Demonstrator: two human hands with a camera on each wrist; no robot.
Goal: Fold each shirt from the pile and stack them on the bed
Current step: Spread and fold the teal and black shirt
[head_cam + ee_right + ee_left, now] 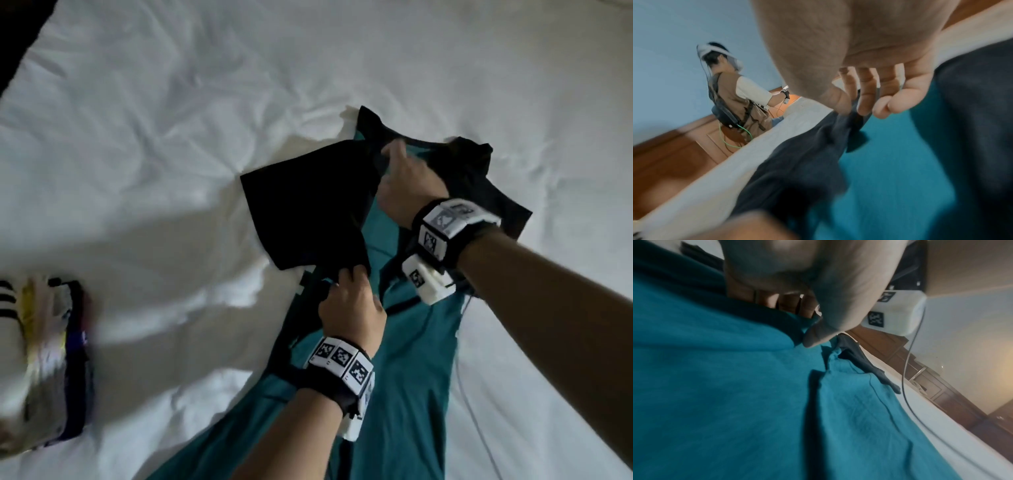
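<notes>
A soft teal shirt (411, 359) with black sleeves lies toward the near edge of the rumpled white bed (171, 120). The left hand (349, 305) pinches the lower corner of the left sleeve (308, 209); the right hand (407, 185) seemingly grips it by the collar. Folded clothes (54, 359) sit at the bed's left edge

Both forearms bare, no sleeves in the head view. Left hand (352, 301): black wrist strap (334, 385) carrying a curved row of white blocks printed with black square fiducial markers; a white camera housing (352, 426) hangs under the wrist. Right hand (407, 181): same black strap (459, 240), white marker blocks on top, some markers greyish with blur; white camera module (426, 281) with one marker on its face. Thin grey cable (908, 369) trails from it.
</notes>
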